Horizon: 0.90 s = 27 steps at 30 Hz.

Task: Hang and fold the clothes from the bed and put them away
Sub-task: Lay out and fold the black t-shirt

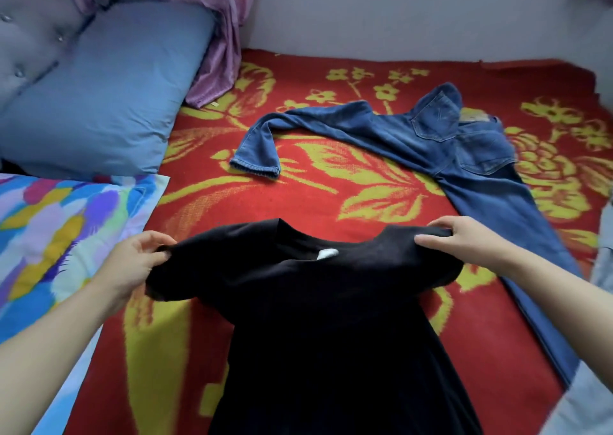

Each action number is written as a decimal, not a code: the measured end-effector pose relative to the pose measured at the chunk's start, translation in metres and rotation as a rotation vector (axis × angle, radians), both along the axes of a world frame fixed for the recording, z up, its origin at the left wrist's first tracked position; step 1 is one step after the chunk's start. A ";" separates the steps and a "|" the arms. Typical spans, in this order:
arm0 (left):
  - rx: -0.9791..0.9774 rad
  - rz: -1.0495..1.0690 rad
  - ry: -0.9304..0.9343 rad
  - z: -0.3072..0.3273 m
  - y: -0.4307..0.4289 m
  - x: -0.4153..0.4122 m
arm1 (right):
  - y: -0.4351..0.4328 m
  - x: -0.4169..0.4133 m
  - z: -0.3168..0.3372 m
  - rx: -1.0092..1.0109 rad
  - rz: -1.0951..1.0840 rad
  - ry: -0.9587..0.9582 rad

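- Head view: the left hand point(136, 262) has its fingers curled round one shoulder of a black top point(331, 318), pinching the cloth between thumb and fingers
- The right hand point(464, 239) pinches the other shoulder of the same top, thumb on the near side and fingers over the far edge
- The black top hangs stretched between the two hands, neckline towards the far side of the bed, its body running down towards the bottom edge of the picture over the blanket
- A small white label point(326, 253) shows inside the neckline
- A pair of blue jeans point(447, 142) lies spread on the blanket beyond the top and to the right, apart from both hands; one leg bends off to the left with its hem turned, the other runs down along the right side, back pockets facing up
- The red blanket point(331, 189) with yellow flower patterns covers the bed under both garments
- A plain blue pillow point(109, 96) leans against a grey tufted headboard point(30, 29) at the upper left
- A multicoloured pillow point(59, 229) lies just beside the left forearm
- A purple curtain point(222, 36) hangs down to the blanket next to the blue pillow, against a pale wall point(398, 13)
- A strip of pale blue cloth point(597, 335) shows at the right edge, too blurred to tell what it is
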State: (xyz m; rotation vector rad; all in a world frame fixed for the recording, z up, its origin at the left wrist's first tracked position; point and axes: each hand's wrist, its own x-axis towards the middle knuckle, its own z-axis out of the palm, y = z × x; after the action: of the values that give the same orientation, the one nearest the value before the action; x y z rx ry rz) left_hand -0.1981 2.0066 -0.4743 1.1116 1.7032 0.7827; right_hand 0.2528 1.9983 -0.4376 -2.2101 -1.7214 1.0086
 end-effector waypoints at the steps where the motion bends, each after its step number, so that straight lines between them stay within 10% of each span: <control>1: -0.024 -0.021 0.070 -0.001 -0.004 -0.004 | -0.006 -0.003 0.000 -0.033 0.006 -0.024; 8: -0.432 -0.697 1.145 -0.007 -0.078 0.030 | -0.077 -0.041 0.006 0.082 -0.088 0.179; 16: -0.175 -0.838 0.933 -0.041 -0.137 0.121 | -0.123 -0.068 0.046 0.421 0.008 0.260; 27: 0.049 -0.251 0.205 -0.034 -0.164 0.107 | -0.156 -0.049 0.105 0.480 -0.301 0.630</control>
State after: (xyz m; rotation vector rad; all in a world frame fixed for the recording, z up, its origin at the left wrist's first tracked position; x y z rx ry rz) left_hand -0.0913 1.8430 -0.5085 1.4490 1.6747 0.5706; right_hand 0.2037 1.8422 -0.3331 -1.5571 -1.1525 0.9489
